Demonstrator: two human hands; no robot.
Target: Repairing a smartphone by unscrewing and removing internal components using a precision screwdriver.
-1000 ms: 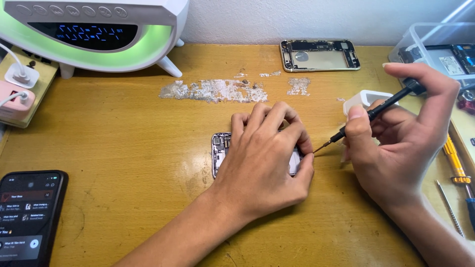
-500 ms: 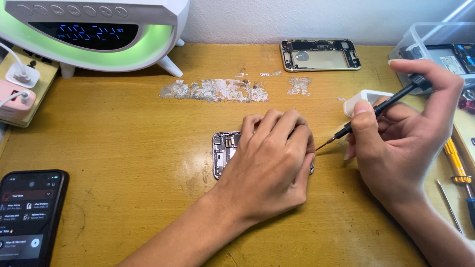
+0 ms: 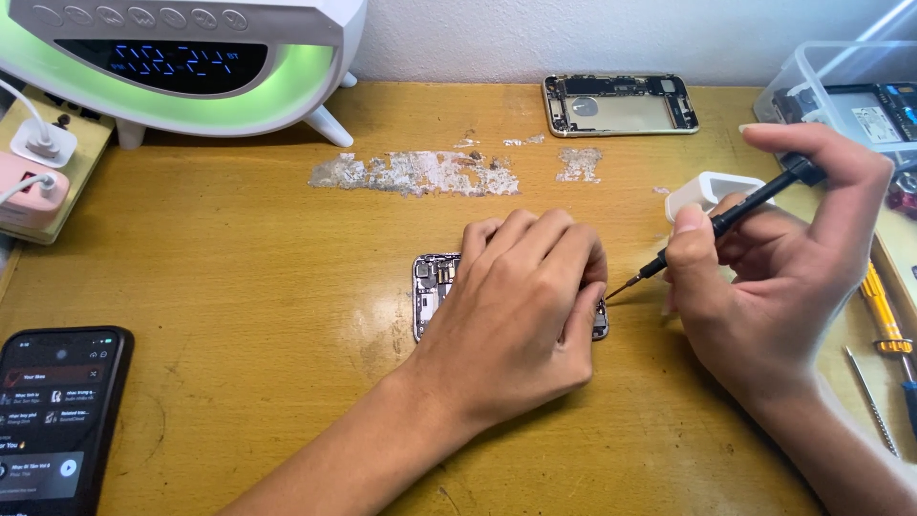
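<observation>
Spanning the whole view, the wooden desk (image 3: 239, 287) has its widest bare stretch left of centre, between the lamp and the near edge. A white clock lamp (image 3: 181, 57) with a green glow stands at the back left corner against the wall, and a black phone (image 3: 57, 420) with a lit screen lies at the near left edge. At the back, an empty phone frame (image 3: 619, 104) lies flat close to the wall, and a clear plastic bin (image 3: 845, 91) fills the back right corner. A patch of scraped residue (image 3: 415, 174) marks the wood between lamp and frame.

The left hand (image 3: 521, 301) lies palm down near the middle, fingers spread and pressing flat on the opened phone body (image 3: 435, 291), which it mostly covers; this grip pins rather than clenches. The right hand (image 3: 783, 268) rests its heel on the desk just beside, with thumb and fingers closed around a black screwdriver (image 3: 726, 218) slanting down to the left. Its tip meets the phone body's right edge, seemingly touching, though the left fingers hide the contact. A small white box (image 3: 707, 189) sits behind the right hand, and loose tools (image 3: 884, 320) lie along the right edge.
</observation>
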